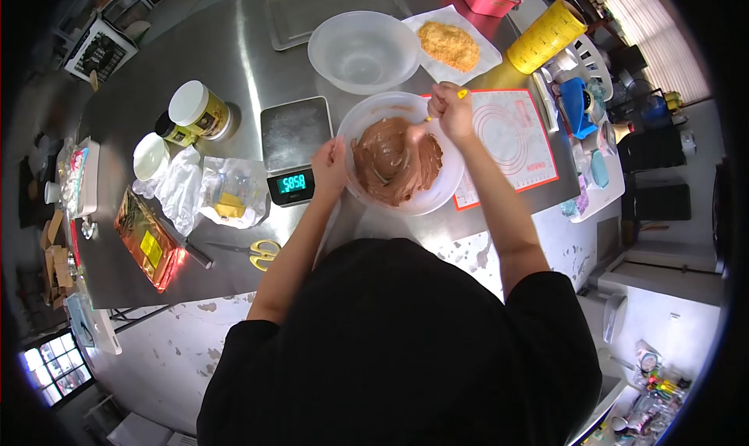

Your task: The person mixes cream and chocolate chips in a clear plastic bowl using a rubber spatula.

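A white translucent mixing bowl (452,182) stands at the table's front edge, holding a thick brown chocolate-coloured mixture (382,161) with swirl marks. My left hand (330,164) is closed on the bowl's left rim. In a fist above the right rim, my right hand (452,112) grips a spatula (417,132); its yellow handle end shows over the fist and its head lies in the mixture. Just left of the bowl sits a kitchen scale (296,138) with a lit display. An open translucent bowl (364,52) stands behind.
Orange-yellow crumbs (449,45) lie on white paper at the back right. A red-edged baking mat (507,146) and yellow roll (546,37) are to the right. Leftward are jars (199,109), opened wrapping with a yellow block (229,206), scissors (264,253) and a shiny packet (150,243).
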`<control>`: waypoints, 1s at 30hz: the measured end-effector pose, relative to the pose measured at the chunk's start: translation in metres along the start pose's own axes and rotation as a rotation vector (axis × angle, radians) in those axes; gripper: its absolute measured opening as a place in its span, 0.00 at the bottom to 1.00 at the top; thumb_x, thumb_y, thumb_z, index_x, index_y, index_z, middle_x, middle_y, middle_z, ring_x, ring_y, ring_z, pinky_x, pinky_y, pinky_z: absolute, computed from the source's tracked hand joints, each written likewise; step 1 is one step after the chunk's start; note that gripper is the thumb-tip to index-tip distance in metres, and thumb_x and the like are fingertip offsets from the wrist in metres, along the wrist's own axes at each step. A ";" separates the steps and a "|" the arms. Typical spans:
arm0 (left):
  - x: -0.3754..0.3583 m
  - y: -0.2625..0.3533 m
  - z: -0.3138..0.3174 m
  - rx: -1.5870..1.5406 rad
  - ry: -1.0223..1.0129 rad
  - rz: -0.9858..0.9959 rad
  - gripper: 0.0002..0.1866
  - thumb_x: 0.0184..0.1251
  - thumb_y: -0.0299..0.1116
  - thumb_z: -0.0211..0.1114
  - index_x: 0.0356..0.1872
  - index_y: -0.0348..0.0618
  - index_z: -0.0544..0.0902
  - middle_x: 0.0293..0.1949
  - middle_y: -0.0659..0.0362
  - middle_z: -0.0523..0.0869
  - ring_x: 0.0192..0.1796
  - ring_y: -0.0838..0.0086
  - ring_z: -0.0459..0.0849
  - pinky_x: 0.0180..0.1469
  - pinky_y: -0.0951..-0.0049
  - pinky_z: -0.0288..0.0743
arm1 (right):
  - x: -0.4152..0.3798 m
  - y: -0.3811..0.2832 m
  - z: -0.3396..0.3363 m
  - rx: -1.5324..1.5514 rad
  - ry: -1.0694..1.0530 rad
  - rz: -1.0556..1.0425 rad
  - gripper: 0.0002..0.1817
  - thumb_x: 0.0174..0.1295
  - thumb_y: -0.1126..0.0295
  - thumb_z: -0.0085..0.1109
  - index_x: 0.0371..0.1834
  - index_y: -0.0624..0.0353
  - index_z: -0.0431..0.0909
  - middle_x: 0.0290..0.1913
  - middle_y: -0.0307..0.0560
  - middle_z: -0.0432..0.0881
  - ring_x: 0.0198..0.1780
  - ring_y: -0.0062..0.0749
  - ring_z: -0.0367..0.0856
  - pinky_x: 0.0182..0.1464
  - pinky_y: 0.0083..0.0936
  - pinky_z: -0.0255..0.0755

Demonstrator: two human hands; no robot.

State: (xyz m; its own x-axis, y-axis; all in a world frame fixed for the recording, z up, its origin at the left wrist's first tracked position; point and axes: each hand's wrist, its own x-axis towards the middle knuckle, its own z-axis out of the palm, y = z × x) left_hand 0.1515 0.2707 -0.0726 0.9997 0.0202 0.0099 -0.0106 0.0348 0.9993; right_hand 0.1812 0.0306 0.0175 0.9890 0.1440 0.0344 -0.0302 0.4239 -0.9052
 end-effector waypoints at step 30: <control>-0.019 0.020 0.004 0.132 0.045 -0.075 0.13 0.60 0.31 0.54 0.42 0.31 0.75 0.23 0.58 0.80 0.23 0.82 0.74 0.27 0.80 0.69 | 0.010 -0.005 0.019 -0.254 0.344 -0.234 0.09 0.51 0.75 0.48 0.14 0.62 0.69 0.11 0.38 0.65 0.11 0.19 0.57 0.15 0.18 0.53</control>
State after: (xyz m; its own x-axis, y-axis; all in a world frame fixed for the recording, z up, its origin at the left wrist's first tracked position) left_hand 0.1327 0.2672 -0.0531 0.9957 0.0671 -0.0632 0.0693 -0.0941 0.9931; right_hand 0.1886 0.0467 0.0306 0.9567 -0.2516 0.1461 0.1926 0.1716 -0.9662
